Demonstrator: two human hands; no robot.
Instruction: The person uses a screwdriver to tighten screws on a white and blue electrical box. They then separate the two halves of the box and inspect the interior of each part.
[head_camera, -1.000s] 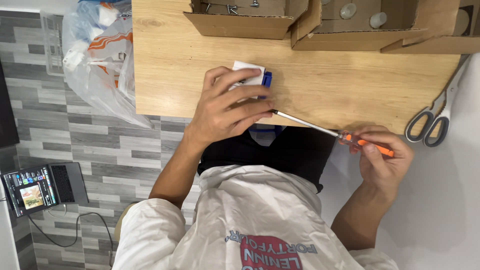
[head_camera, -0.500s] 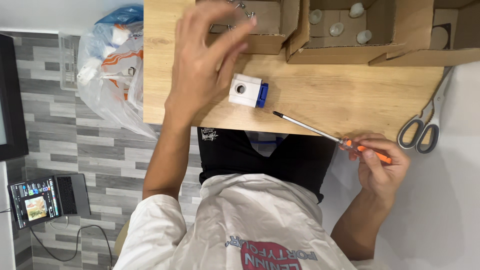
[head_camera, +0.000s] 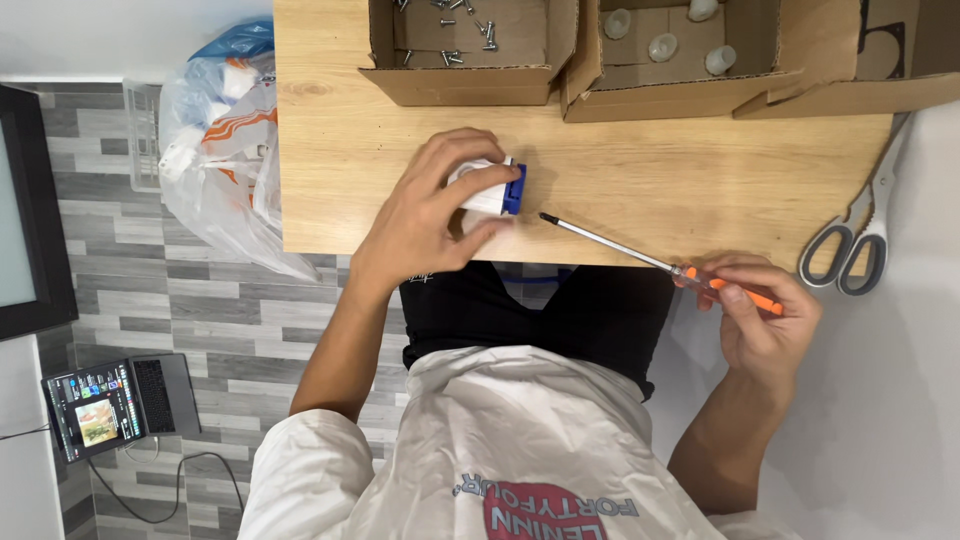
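Note:
My left hand (head_camera: 428, 215) wraps over a small white block with a blue end (head_camera: 497, 189) that rests on the wooden table (head_camera: 680, 170). My right hand (head_camera: 762, 320) grips the orange handle of a long screwdriver (head_camera: 655, 262) off the table's near edge. The metal shaft slants across the wood, and its tip stops a little to the right of the white and blue block, apart from it.
Cardboard boxes line the table's far side: one with loose screws (head_camera: 462, 45), one with small white caps (head_camera: 668, 45). Grey-handled scissors (head_camera: 860, 235) lie at the table's right end. A plastic bag (head_camera: 222, 150) hangs at the left. A laptop (head_camera: 108, 405) sits on the tiled floor.
My left hand rose off the white and blue block toward the boxes, then came back down and closed over it. My right hand kept the screwdriver almost still.

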